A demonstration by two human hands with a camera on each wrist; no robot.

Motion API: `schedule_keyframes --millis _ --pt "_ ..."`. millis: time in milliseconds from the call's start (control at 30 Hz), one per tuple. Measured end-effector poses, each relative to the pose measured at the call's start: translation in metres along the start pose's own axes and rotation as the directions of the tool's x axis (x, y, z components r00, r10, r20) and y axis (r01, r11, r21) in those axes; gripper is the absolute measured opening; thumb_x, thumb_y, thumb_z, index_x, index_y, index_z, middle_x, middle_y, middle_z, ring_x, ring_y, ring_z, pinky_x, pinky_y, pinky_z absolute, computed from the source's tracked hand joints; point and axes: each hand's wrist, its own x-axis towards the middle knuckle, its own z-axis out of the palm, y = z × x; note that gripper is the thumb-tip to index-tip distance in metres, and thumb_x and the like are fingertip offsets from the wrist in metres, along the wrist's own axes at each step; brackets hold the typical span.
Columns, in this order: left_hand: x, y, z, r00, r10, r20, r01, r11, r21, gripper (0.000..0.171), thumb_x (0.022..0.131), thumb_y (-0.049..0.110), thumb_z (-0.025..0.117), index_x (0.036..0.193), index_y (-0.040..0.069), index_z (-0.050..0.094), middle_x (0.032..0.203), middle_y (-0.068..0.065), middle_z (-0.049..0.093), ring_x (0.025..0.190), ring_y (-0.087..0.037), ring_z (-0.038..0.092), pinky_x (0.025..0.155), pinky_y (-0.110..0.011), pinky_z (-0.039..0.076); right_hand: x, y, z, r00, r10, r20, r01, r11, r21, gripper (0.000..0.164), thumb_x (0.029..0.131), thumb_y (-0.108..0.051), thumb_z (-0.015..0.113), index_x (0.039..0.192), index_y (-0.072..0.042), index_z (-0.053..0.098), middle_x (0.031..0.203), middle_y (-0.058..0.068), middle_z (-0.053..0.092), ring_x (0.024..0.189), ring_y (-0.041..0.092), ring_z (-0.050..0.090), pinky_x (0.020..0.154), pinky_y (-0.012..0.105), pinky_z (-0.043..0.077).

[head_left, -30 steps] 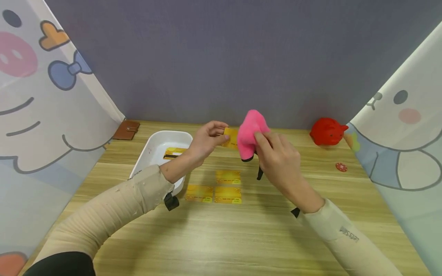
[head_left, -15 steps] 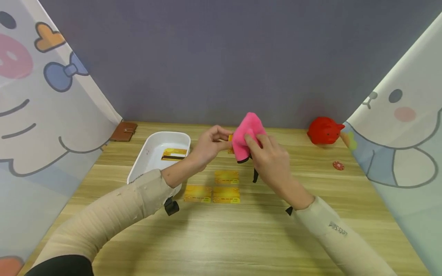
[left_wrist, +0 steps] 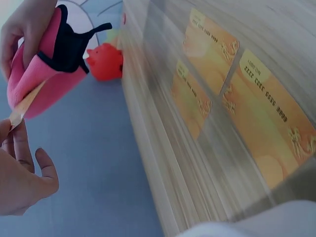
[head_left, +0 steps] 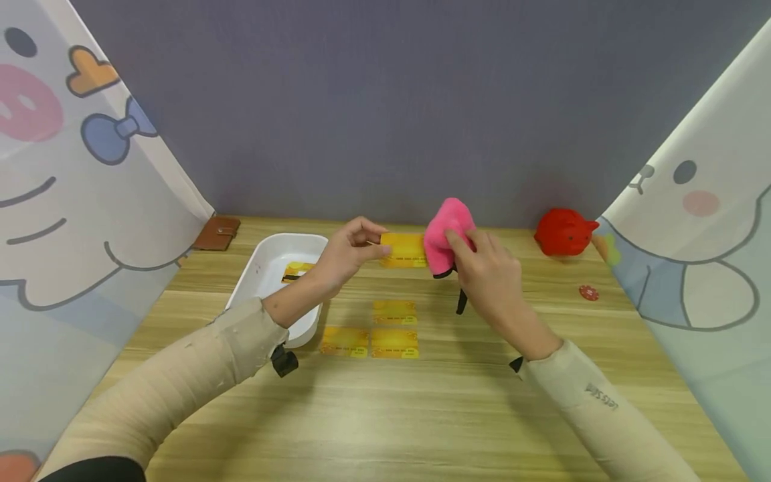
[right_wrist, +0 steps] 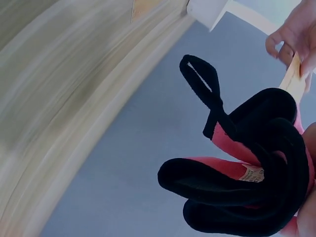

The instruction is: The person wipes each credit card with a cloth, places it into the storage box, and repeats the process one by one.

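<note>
My left hand (head_left: 349, 254) pinches a gold bank card (head_left: 400, 251) by its left end, raised above the far part of the table. A bunched pink cloth with black trim (head_left: 448, 227) is gripped in my right hand (head_left: 490, 271), and its fold covers the card's right end. In the left wrist view the card (left_wrist: 30, 101) reaches into the fold of the pink cloth (left_wrist: 49, 89). The right wrist view shows the cloth's black edging (right_wrist: 232, 197), a black hanging loop (right_wrist: 205, 81) and a small printed label (right_wrist: 252, 173).
Below the hands, several gold cards (head_left: 394, 343) lie flat on the wooden table (head_left: 385, 415). A white tray (head_left: 255, 271) with another card (head_left: 295, 269) stands left, partly behind the left forearm. A brown wallet (head_left: 218, 233), red piggy bank (head_left: 565, 232) and red poker chip (head_left: 588, 292) lie farther out.
The cloth slid left over the card toward the left hand, then back to the right, baring most of the card. Both hands keep their hold.
</note>
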Motion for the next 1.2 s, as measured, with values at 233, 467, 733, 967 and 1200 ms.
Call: schedule_keyframes --millis 233,467,733,967,1200 --pt "0.001 -0.002 -0.011 0.997 0.027 -0.077 -0.027 1.0 -0.005 0.03 0.091 0.01 0.074 0.119 0.01 0.063 0.09 0.008 0.066 0.084 -0.018 0.062 0.092 -0.038 0.05 0.003 0.002 -0.002 0.996 0.04 -0.084 -0.038 0.999 0.024 0.02 0.091 -0.003 0.065 0.108 -0.012 0.071 0.093 0.018 0.067 0.076 0.036 0.062 0.044 0.048 0.05" --pt "0.005 -0.005 -0.001 0.994 0.044 -0.101 -0.047 0.998 -0.035 0.028 0.092 0.005 0.072 0.118 0.006 0.062 0.094 0.001 0.066 0.081 -0.014 0.066 0.086 -0.036 0.058 0.016 -0.016 -0.008 0.99 -0.042 -0.133 0.046 0.999 0.027 0.015 0.095 -0.005 0.061 0.106 -0.012 0.07 0.09 0.016 0.066 0.072 0.034 0.061 0.046 0.045 0.052" --pt "0.008 -0.002 0.015 0.994 0.096 -0.059 -0.103 0.985 -0.137 0.027 0.094 0.0 0.067 0.12 0.001 0.059 0.088 0.0 0.065 0.078 -0.014 0.068 0.08 -0.031 0.059 0.021 -0.035 -0.005 0.986 -0.114 -0.123 0.117 0.993 0.017 0.016 0.095 -0.005 0.063 0.108 -0.011 0.07 0.09 0.014 0.065 0.072 0.032 0.061 0.047 0.04 0.052" --pt "0.008 -0.001 0.019 0.997 0.073 -0.04 -0.079 0.983 -0.167 0.026 0.095 -0.001 0.065 0.12 0.001 0.059 0.091 0.0 0.065 0.078 -0.015 0.067 0.09 -0.05 0.057 0.02 -0.037 0.0 0.989 -0.114 -0.094 0.117 0.993 0.027 0.018 0.094 -0.005 0.065 0.109 -0.011 0.07 0.089 0.013 0.065 0.071 0.031 0.059 0.046 0.037 0.05" --pt "0.008 -0.003 0.018 0.997 0.067 -0.038 -0.071 0.989 -0.129 0.027 0.095 -0.002 0.063 0.121 0.0 0.058 0.09 0.001 0.065 0.077 -0.014 0.064 0.079 -0.035 0.06 0.02 -0.036 0.002 0.991 -0.114 -0.065 0.116 0.993 0.027 0.02 0.092 -0.004 0.069 0.111 -0.011 0.071 0.091 0.015 0.066 0.072 0.032 0.061 0.048 0.038 0.052"
